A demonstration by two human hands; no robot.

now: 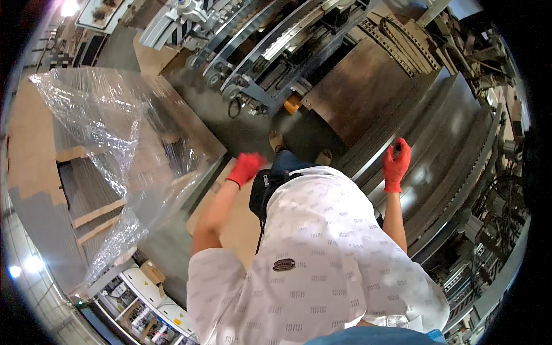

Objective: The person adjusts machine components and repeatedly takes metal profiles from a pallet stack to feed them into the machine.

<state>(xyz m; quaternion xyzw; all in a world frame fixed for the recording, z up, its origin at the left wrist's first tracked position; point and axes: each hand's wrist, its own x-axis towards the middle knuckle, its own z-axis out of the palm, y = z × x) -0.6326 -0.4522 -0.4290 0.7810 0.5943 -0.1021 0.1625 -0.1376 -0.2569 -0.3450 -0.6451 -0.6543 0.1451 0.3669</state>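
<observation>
My left hand [247, 168], in a red glove, is held out beside a black bag [260, 192] at my waist. Motion smears its fingers, so their state cannot be read. It is nearest to a stack wrapped in clear plastic film [135, 135], with a visible gap between them. My right hand [397, 167], also red-gloved, is raised over long dark panels with a smooth sheen [443, 126]. Its thumb and fingers curve with a gap between them, and nothing shows in that gap. Whether this hand touches the panels cannot be told.
Ahead stands a machine with curved metal rails and rollers [241, 69]. A brown flat sheet [359, 86] lies to its right. An orange piece [292, 105] sits low near the machine's base. Behind me on the left is white equipment [149, 293]. Cables and machine parts [500, 184] line the far right.
</observation>
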